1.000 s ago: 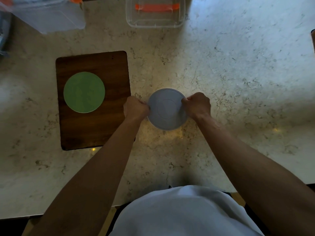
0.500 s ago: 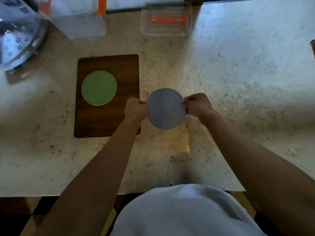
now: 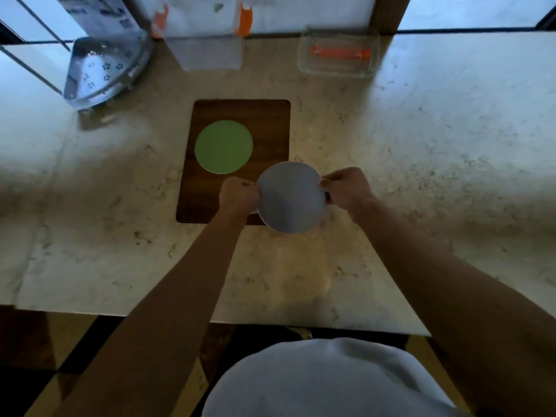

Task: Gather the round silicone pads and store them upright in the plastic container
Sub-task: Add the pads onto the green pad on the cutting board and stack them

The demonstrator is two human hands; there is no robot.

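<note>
I hold a round grey silicone pad [image 3: 290, 197] by its two sides above the counter, just off the near right corner of the board. My left hand [image 3: 238, 195] pinches its left edge and my right hand [image 3: 346, 188] pinches its right edge. A round green silicone pad [image 3: 223, 146] lies flat on a dark wooden board [image 3: 267, 121]. A clear plastic container with orange clips [image 3: 207, 40] stands at the back of the counter. A second, low clear container [image 3: 338, 54] with an orange strip inside sits to its right.
A perforated metal corner rack [image 3: 102, 70] stands at the back left. The marble counter [image 3: 436, 161] runs right to a window ledge behind; its near edge crosses below my forearms, with my white shirt beneath.
The grey pad has been lifted off the counter and carried slightly left, over the board's corner. The view has tilted up, showing the rack, containers and window.
</note>
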